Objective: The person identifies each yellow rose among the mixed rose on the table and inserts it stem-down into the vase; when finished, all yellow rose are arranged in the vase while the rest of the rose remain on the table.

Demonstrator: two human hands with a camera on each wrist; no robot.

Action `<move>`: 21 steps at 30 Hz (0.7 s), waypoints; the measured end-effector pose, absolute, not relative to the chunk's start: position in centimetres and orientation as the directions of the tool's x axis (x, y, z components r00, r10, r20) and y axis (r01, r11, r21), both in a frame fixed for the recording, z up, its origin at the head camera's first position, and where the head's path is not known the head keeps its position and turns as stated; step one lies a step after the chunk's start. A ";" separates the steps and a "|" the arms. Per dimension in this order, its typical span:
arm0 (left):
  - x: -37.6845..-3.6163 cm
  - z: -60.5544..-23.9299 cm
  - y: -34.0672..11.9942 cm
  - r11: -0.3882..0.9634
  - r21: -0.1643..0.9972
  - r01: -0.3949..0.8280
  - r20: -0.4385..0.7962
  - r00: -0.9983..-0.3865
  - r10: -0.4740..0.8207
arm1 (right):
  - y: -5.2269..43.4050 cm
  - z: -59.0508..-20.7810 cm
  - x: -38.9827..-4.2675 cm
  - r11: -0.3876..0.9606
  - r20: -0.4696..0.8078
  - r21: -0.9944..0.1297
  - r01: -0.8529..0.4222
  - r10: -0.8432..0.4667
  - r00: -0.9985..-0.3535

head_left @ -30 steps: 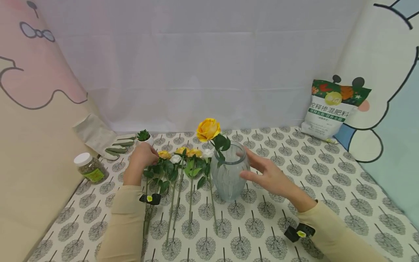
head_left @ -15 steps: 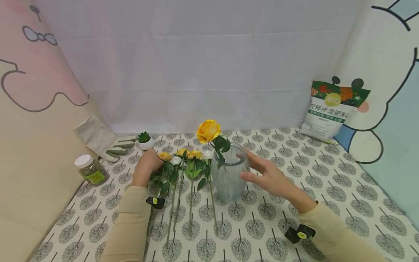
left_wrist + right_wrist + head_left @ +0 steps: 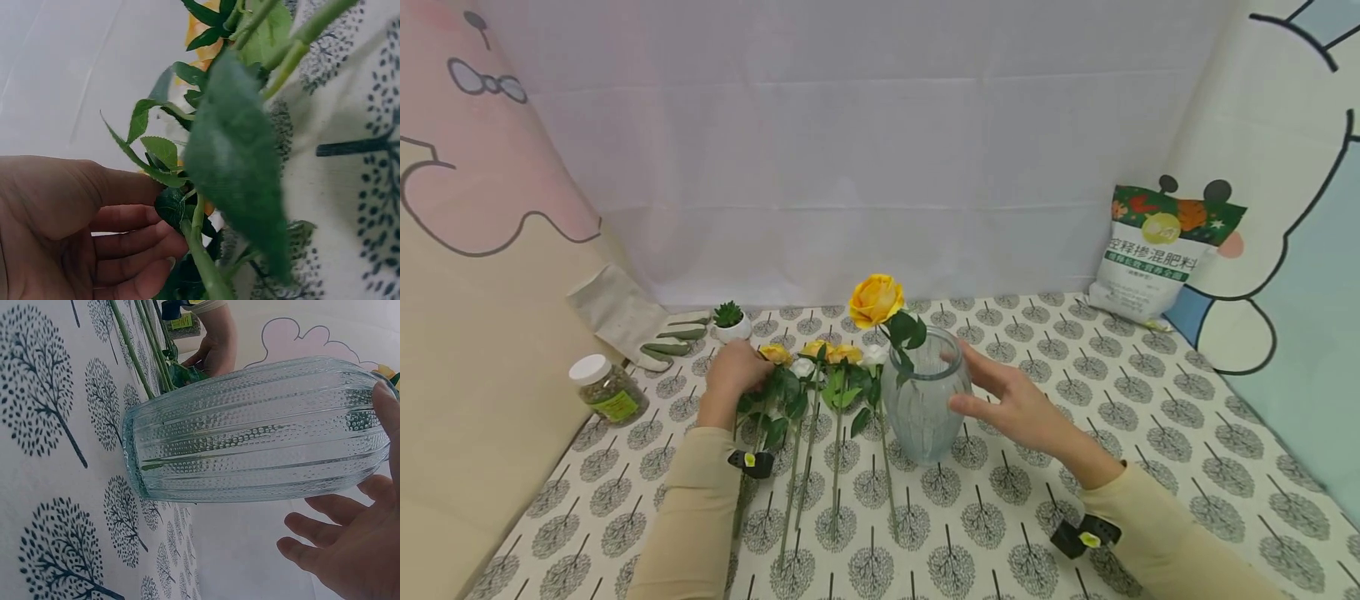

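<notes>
1. the glass vase [image 3: 923, 400] stands upright on the tree-print tablecloth [image 3: 1150, 433], and i place everything else from it; one yellow rose [image 3: 877, 298] already stands in it, its bloom above the rim on the far left side.
2. the right hand [image 3: 1015, 400] is just right of the vase with its fingers spread and fairly straight; the thumb touches the rim, while the other fingers sit close to the wall without clearly gripping it (the right wrist view shows a gap under them).
3. the left hand [image 3: 735, 371] lies left of the vase, over the upper stem of the leftmost of the loose roses [image 3: 820, 367]; its fingers are curled beside the stem [image 3: 200, 250] and leaves in the left wrist view; whether they actually pinch it i cannot tell.
4. the loose roses lie flat in a row just left of the vase, blooms away from the person, stems running back toward the person.
5. handling, as i judge it: the vase looks rigid, breakable and heavier than the flowers, its ribbed wall giving some grip; best held round the belly; the roses look light, with springy stems and soft blooms, so take the bare stem below the leaves.
6. farther left of the vase: a small potted succulent [image 3: 730, 320], garden gloves [image 3: 647, 329] and a white-capped jar [image 3: 606, 387]; far right and behind it leans a fertiliser bag [image 3: 1157, 254].
</notes>
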State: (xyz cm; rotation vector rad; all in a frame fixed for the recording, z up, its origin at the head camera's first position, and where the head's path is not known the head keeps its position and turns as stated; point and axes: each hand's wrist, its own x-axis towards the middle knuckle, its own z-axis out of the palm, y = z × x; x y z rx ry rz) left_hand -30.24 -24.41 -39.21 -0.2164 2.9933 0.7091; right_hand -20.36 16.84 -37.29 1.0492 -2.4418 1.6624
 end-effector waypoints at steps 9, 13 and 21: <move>-29.2 -36.7 -25.1 0.803 0.587 -0.102 -0.042 -0.995 -0.096 | 16.9 -37.3 -20.3 0.210 0.354 -0.831 -0.515 -0.514 -0.781; -28.3 -35.0 -25.1 0.710 0.698 -0.092 -0.034 -0.995 -0.096 | 16.9 -37.3 -20.3 0.215 0.350 -0.832 -0.512 -0.514 -0.783; -26.8 -32.7 -24.9 0.589 0.807 -0.036 0.017 -0.996 -0.083 | 16.9 -37.3 -20.3 0.220 0.345 -0.833 -0.507 -0.511 -0.788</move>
